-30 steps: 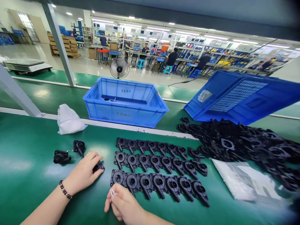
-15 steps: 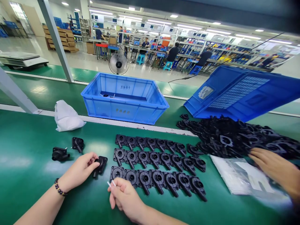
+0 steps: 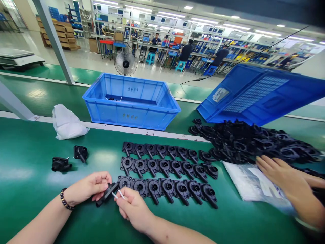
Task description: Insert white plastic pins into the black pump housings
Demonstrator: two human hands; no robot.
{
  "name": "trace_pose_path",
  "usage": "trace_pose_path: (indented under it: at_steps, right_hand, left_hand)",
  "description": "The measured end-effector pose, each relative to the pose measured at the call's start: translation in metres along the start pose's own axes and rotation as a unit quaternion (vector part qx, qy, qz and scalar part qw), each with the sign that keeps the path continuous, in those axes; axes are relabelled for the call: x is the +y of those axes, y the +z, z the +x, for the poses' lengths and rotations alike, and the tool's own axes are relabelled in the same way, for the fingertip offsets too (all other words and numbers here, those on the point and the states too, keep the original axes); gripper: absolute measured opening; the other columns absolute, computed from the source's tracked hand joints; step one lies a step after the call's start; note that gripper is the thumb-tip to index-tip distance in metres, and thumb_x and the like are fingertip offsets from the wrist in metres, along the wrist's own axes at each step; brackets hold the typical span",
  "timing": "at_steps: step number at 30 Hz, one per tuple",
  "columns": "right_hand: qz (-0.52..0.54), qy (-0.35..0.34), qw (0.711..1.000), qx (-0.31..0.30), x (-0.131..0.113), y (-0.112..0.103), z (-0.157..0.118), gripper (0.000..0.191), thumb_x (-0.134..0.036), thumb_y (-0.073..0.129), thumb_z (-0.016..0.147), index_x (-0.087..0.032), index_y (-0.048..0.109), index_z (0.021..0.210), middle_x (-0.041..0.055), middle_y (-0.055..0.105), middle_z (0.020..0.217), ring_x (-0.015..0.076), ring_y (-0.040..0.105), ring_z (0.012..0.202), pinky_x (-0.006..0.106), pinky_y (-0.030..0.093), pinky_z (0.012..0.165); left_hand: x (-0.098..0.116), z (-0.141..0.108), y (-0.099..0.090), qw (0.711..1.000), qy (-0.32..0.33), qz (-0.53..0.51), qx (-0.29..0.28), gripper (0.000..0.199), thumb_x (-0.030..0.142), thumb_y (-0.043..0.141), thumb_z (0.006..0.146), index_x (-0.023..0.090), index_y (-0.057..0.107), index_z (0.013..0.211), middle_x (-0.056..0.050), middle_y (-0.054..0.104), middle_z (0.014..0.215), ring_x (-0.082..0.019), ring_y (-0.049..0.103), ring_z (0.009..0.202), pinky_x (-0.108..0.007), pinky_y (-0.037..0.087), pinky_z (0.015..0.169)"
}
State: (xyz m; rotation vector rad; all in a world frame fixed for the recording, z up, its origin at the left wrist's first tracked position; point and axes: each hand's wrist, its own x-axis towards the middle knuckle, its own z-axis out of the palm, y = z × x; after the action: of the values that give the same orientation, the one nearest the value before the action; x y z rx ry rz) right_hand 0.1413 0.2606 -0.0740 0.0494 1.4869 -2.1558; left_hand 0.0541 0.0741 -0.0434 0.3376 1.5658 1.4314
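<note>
My left hand (image 3: 92, 188) grips a black plastic pump housing (image 3: 107, 194), tilted on its edge just above the green tabletop. Close to its right side, my right hand (image 3: 134, 206) pinches two thin white pins (image 3: 121, 194) between thumb and fingers; their tips point at the housing, and whether they touch it I cannot tell. Right of my hands lie three rows of similar black housings (image 3: 167, 186), each with a round opening and a spout. Two more housings, one upper (image 3: 80, 153) and one lower (image 3: 61, 164), sit to the left, each with a white pin showing.
Another person's hands (image 3: 281, 176) are over a clear plastic bag (image 3: 243, 184) at the right. Behind it spreads a heap of black parts (image 3: 241, 145) under a tipped blue crate (image 3: 254, 95). A blue bin (image 3: 132, 115) and white bag (image 3: 67, 123) stand at the back.
My left hand has lifted and tilted the black housing, bringing it right to the white pins in my right hand. The other person's hand has moved left over the plastic bag.
</note>
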Motion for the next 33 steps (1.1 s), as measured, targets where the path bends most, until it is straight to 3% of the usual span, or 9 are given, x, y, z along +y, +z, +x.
trace_pose_path:
  at_steps: [14,17,19,22,25,28,31,33]
  right_hand:
    - [-0.085,-0.024,0.995,0.046,0.017,0.002,-0.003,0.04,-0.056,0.052,0.079,-0.018,0.041,0.071,-0.0081,0.038,0.049,0.0051,0.03,0.043,0.018,0.023,0.041]
    - [-0.089,-0.048,0.994,0.039,0.015,0.001,-0.002,0.042,-0.057,0.047,0.083,-0.016,0.046,0.075,-0.0076,0.037,0.048,0.0054,0.03,0.043,0.019,0.023,0.042]
    - [-0.099,-0.063,0.992,0.038,0.014,0.0,-0.002,0.043,-0.056,0.042,0.086,-0.014,0.052,0.083,-0.0071,0.038,0.048,0.0057,0.03,0.042,0.019,0.024,0.043]
    - [-0.109,-0.066,0.991,0.041,0.015,-0.003,-0.002,0.045,-0.055,0.04,0.088,-0.013,0.056,0.09,-0.0068,0.036,0.048,0.0063,0.031,0.044,0.019,0.025,0.045]
    - [-0.123,-0.063,0.99,0.042,0.017,-0.004,-0.004,0.044,-0.055,0.042,0.087,-0.014,0.057,0.088,-0.0064,0.035,0.05,0.0067,0.031,0.046,0.019,0.026,0.046]
    - [-0.14,-0.062,0.987,0.041,0.017,-0.004,-0.005,0.043,-0.054,0.042,0.087,-0.014,0.058,0.087,-0.0061,0.035,0.05,0.0069,0.03,0.046,0.02,0.025,0.046]
    - [-0.153,-0.067,0.985,0.045,0.016,-0.004,-0.005,0.042,-0.053,0.041,0.088,-0.014,0.058,0.087,-0.0058,0.036,0.051,0.007,0.031,0.047,0.02,0.026,0.046]
    - [-0.158,-0.07,0.984,0.051,0.016,-0.004,-0.006,0.043,-0.053,0.041,0.088,-0.014,0.059,0.087,-0.0055,0.036,0.051,0.0072,0.031,0.047,0.02,0.026,0.047]
  left_hand:
    - [-0.005,-0.002,0.006,0.998,0.001,0.064,-0.029,0.034,0.049,0.055,0.081,0.018,0.042,0.084,0.006,0.046,0.057,-0.006,0.039,0.044,-0.016,0.032,0.041]
    - [0.006,-0.006,0.01,0.995,0.043,0.091,0.012,0.03,0.046,0.054,0.082,0.017,0.045,0.084,0.005,0.044,0.062,-0.007,0.039,0.052,-0.018,0.033,0.048]
    - [0.012,-0.012,0.009,0.986,0.086,0.123,0.072,0.026,0.042,0.053,0.083,0.017,0.047,0.082,0.003,0.045,0.065,-0.009,0.04,0.057,-0.02,0.034,0.053]
    - [0.013,-0.024,0.0,0.946,0.157,0.183,0.218,0.019,0.036,0.05,0.083,0.017,0.049,0.082,0.002,0.045,0.063,-0.01,0.041,0.056,-0.022,0.034,0.052]
    - [0.012,-0.03,-0.01,0.855,0.226,0.313,0.345,0.014,0.031,0.051,0.08,0.018,0.05,0.083,0.004,0.041,0.057,-0.01,0.039,0.05,-0.022,0.032,0.05]
    - [0.013,-0.028,-0.012,0.789,0.2,0.479,0.33,0.009,0.028,0.051,0.078,0.019,0.052,0.081,0.005,0.041,0.054,-0.01,0.04,0.048,-0.023,0.03,0.05]
    - [0.015,-0.024,-0.008,0.769,0.16,0.55,0.285,0.007,0.026,0.048,0.081,0.02,0.05,0.078,0.006,0.041,0.052,-0.011,0.041,0.046,-0.023,0.028,0.048]
    - [0.014,-0.024,-0.007,0.749,0.198,0.544,0.321,0.008,0.027,0.047,0.081,0.019,0.05,0.08,0.007,0.038,0.051,-0.011,0.04,0.045,-0.022,0.029,0.048]
